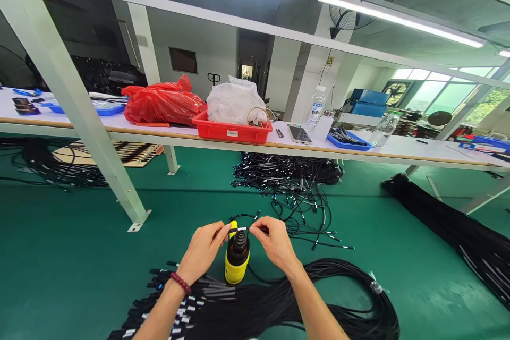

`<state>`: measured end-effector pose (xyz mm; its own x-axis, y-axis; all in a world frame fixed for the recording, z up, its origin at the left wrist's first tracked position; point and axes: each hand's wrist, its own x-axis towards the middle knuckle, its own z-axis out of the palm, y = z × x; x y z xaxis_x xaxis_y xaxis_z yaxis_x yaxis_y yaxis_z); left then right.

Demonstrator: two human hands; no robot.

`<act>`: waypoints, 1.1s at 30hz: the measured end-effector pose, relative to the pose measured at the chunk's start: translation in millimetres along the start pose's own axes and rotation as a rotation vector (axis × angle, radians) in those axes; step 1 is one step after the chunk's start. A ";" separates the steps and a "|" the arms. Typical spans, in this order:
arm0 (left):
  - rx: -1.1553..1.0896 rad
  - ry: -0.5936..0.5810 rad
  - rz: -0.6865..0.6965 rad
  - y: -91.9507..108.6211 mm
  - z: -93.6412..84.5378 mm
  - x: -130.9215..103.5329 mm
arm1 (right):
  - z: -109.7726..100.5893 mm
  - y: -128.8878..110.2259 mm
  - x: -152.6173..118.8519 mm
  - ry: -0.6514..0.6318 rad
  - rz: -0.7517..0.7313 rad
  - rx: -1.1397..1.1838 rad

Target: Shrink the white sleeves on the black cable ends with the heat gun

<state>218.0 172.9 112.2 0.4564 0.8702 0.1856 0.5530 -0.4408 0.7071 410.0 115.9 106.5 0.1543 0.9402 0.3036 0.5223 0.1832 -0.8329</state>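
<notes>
My left hand (202, 249), with a dark red bead bracelet on its wrist, pinches a thin black cable. A white sleeve or label (242, 229) on this cable lies between my two hands. On the other side, my right hand (275, 241) has thumb and forefinger closed at the cable's end, which the fingertips cover. Right below the white piece stands a yellow and black heat gun (236, 271), its dark stepped nozzle pointing up. Closer to me, a bundle of black cables (255, 311) with grey sleeves and white labels spreads under my forearms.
Beyond my hands, a pile of black cables (287, 170) lies on the green floor. Another long bundle (450, 234) slopes down at right. Across the back runs a white bench (358, 155) with a red tray (231, 132), red bag (165, 102), phone (299, 134) and bottles.
</notes>
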 end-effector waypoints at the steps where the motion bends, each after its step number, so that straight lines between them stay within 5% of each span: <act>1: -0.005 0.005 0.001 -0.7 0.3 -0.2 | 0.2 0.0 0.1 0.002 -0.001 0.006; 33: -0.071 0.044 0.019 1.8 0.7 -2.2 | -3.2 -3.6 -4.8 -0.080 0.009 -0.048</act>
<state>218.5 170.1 112.6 0.4343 0.8714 0.2279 0.4930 -0.4418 0.7495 410.0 109.8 109.5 0.0929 0.9619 0.2571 0.5612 0.1627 -0.8115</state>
